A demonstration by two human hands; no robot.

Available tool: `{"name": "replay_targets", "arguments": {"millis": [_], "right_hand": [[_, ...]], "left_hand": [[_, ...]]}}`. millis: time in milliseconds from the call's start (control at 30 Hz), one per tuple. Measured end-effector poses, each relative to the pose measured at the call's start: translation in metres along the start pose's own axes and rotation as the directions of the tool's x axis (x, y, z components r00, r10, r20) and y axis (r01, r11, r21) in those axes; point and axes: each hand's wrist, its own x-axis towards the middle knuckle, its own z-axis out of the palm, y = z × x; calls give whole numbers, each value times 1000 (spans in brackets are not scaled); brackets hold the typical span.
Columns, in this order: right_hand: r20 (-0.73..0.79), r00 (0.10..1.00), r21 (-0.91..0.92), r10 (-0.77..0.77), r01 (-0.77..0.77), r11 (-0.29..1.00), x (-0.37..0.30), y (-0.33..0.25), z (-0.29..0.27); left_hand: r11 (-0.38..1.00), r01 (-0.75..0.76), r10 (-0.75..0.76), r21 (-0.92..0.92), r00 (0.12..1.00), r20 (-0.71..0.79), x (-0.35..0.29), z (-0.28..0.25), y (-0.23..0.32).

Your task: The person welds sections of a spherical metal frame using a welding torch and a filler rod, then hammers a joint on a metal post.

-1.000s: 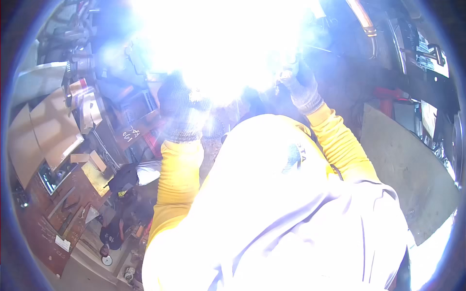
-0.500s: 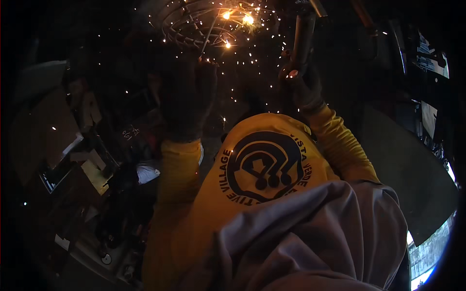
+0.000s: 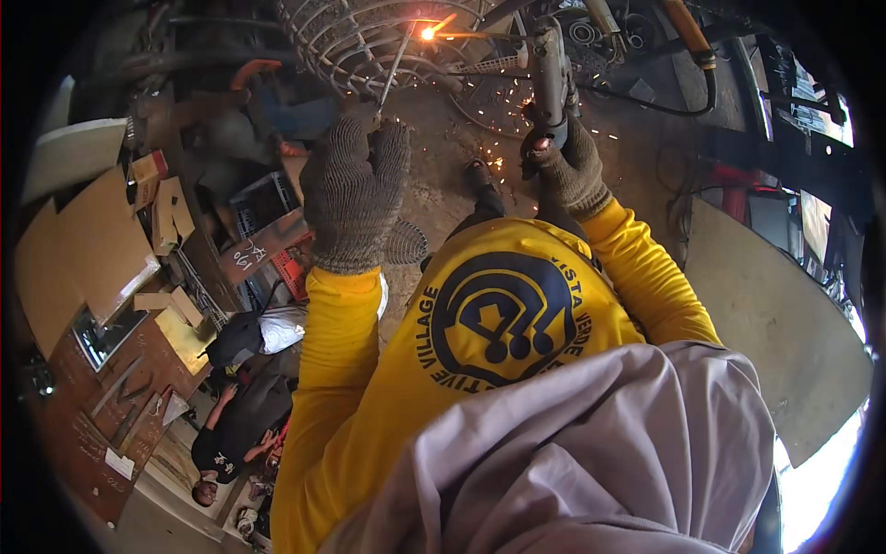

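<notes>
One orange glow replaced the white glare, so welding on the wire cage seemed paused, your left hand pinching a thin rod, right hand closed around an electrode holder.

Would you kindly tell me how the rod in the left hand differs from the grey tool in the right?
The rod is thin, while the grey tool is far thicker. The rod leans, its far end tipped rightward; the grey tool runs nearly straight up the picture. Only the rod's end reaches the left hand, while the right hand wraps around the grey tool's near end. Both are in gloved hands.
</notes>
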Motion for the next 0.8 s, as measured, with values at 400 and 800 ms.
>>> {"name": "replay_targets", "arguments": {"millis": [400,800], "right_hand": [[39,993,-223,-108,114,968,3,16,-7],[90,983,-146,-158,170,975,6,2,0]], "left_hand": [[998,57,-59,41,998,33,-2,-3,6],[971,-188,177,150,981,78,-14,2,-2]]}}
